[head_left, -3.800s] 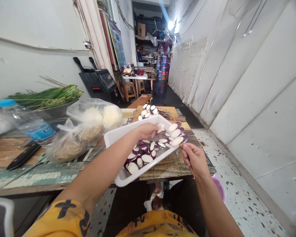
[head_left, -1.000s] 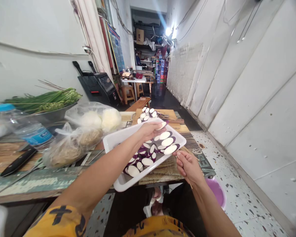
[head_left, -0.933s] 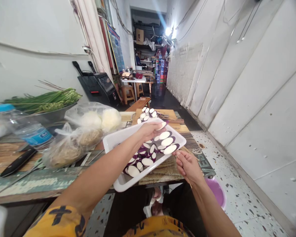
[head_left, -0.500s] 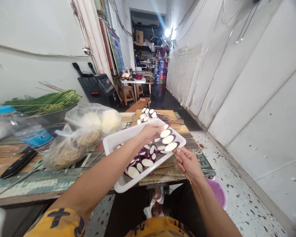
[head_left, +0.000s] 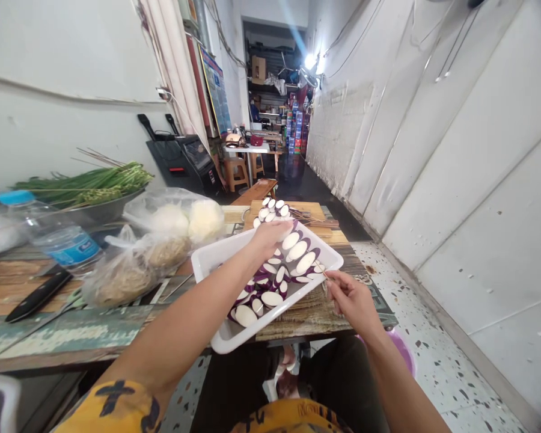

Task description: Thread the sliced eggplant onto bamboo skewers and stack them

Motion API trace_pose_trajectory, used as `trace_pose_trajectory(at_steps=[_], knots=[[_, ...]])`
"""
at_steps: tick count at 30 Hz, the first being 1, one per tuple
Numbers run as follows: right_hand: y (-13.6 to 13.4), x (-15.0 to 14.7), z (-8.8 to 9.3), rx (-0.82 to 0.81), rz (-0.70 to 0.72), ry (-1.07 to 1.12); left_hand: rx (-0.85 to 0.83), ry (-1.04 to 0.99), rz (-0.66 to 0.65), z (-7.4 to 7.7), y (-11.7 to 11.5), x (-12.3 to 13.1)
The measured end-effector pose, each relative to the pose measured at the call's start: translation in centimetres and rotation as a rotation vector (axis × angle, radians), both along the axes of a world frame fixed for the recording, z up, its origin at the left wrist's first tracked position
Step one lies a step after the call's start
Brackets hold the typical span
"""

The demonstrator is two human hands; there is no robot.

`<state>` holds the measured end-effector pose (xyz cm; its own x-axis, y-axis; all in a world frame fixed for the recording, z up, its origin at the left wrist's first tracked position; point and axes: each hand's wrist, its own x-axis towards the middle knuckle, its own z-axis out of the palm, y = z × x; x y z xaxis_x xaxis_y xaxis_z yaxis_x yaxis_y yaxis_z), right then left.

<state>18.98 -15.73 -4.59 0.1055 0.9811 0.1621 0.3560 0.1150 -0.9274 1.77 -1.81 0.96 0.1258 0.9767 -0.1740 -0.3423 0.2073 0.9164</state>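
Observation:
A white plastic tray (head_left: pixel 216 258) on the wooden table (head_left: pixel 117 313) holds several purple-skinned eggplant slices (head_left: pixel 270 299). My right hand (head_left: pixel 349 297) pinches the near end of a thin wooden skewer (head_left: pixel 322 272) that carries three eggplant slices (head_left: pixel 299 251) over the tray. My left hand (head_left: pixel 270 233) is closed on the far end of that skewered row, at the top slice. Finished eggplant skewers (head_left: pixel 273 209) lie on a wooden board beyond the tray.
Left of the tray are plastic bags of noodles (head_left: pixel 130 264), a water bottle (head_left: pixel 56 231), a black-handled knife (head_left: pixel 36 297) and a metal bowl of green chives (head_left: pixel 88 186). A purple basin (head_left: pixel 403 355) sits on the floor by my right knee. A white wall runs along the right.
A slice picked from the tray by my left hand was put on the skewer. The loaded skewer has since swung left over the tray, and my right hand has slid down to its end.

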Motion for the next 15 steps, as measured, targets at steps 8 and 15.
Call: trace_pose_trajectory(at_steps=[8,15], knots=[[2.5,1.8,0.7,0.38,-0.275,-0.536,0.147,0.462,-0.057,-0.3,0.5,-0.6],[12.4,4.8,3.0,0.249,-0.285,-0.691,0.698,1.376,-0.659,-2.0,-1.1,-0.4]])
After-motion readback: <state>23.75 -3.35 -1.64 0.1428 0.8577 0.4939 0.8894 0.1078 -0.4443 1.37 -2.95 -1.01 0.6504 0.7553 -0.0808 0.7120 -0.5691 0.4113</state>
